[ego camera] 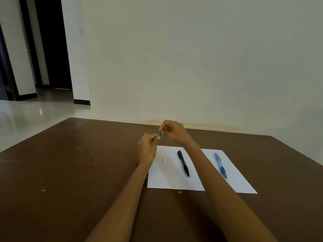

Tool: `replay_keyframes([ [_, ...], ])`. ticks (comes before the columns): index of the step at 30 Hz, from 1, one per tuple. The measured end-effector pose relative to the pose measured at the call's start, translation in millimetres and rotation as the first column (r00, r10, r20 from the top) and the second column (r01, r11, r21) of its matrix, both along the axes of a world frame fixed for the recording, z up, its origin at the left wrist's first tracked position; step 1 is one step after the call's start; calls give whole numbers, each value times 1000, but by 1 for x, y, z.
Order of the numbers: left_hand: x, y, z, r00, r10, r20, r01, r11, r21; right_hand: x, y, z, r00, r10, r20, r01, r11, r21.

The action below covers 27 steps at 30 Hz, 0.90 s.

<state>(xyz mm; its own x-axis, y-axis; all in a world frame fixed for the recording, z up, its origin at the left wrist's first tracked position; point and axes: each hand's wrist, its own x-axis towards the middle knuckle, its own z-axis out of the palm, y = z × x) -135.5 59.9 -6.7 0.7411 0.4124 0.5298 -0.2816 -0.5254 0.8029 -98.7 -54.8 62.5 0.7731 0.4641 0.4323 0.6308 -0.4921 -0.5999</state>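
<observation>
Both hands are raised above the far part of a brown table (70, 172). My left hand (146, 151) grips a thin green pen (158, 135), most of it hidden in the fingers. My right hand (172, 131) pinches the pen's upper green end. Below the hands lies a white sheet of paper (167, 179) with a short dark stroke (162, 160) drawn on it. A black pen (183, 163) lies on the sheet's middle, and a blue pen (220, 165) lies on its right part.
The table's far edge stands against a pale wall (192, 58). To the left are a shiny tiled floor (31, 116) and a dark doorway (50, 42). Small pale specks dot the table's left half.
</observation>
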Motion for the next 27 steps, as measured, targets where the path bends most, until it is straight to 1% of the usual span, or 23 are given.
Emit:
replay_keyframes([
  [2, 1, 0, -1, 1000, -3, -11, 4, 1000, 17, 2, -3, -1, 1000, 4, 18, -3, 998, -58],
  [4, 1, 1, 0, 1000, -2, -8, 2, 1000, -5, 3, -3, -5, 1000, 15, -2, -16, 995, -99],
  [6, 1, 2, 1, 1000, -1, -9, 1, 1000, -1, 3, -2, -10, 999, 27, -19, -29, 995, -99],
  [9, 1, 0, 0, 1000, -4, -20, 4, 1000, 9, 5, -1, -14, 1000, -1, -22, 0, 1000, -31],
  [11, 2, -1, 0, 1000, -1, -26, 1, 1000, -19, 7, -3, -13, 999, -26, -29, 27, 998, 56],
  [13, 3, -2, -1, 1000, 4, -23, -5, 999, -45, 8, -3, -10, 999, -17, -50, 25, 985, 172],
  [15, 4, -1, -1, 1000, 13, -16, -14, 998, -54, 7, -2, -7, 998, 15, -67, 1, 974, 226],
  [19, 6, 0, 0, 1000, 12, -22, -13, 999, -38, 7, 3, -8, 997, 26, -69, -14, 985, 174],
  [23, 6, 1, -1, 999, 18, -29, -20, 998, -67, 10, 2, -10, 997, 35, -62, -26, 989, 145],
  [27, 6, 1, 0, 1000, -6, -30, 4, 998, -68, 10, -1, -12, 996, 57, -62, -47, 988, 148],
])
